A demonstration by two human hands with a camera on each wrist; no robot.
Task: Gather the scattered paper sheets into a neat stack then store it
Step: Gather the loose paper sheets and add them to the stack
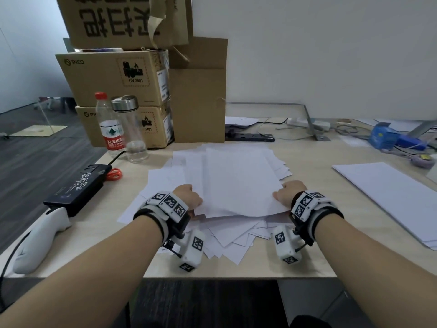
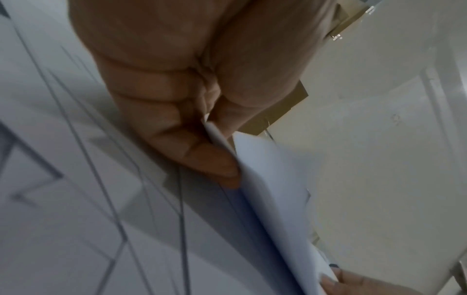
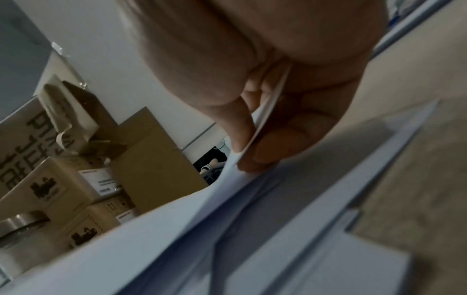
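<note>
Two hands grip a partial bundle of white paper sheets (image 1: 238,183) over the fanned-out loose white sheets (image 1: 227,242) on the pale wooden desk (image 1: 307,263). Left hand (image 1: 189,197) pinches its left edge, thumb on top. Right hand (image 1: 287,192) pinches the right edge likewise, probably to square the bundle.

Blank white paper sheets (image 1: 238,183) lie fanned in a loose, overlapping heap at the middle of the pale wooden desk, corners jutting at many angles; the topmost few (a thin bundle) are raised at their near edge.
</note>
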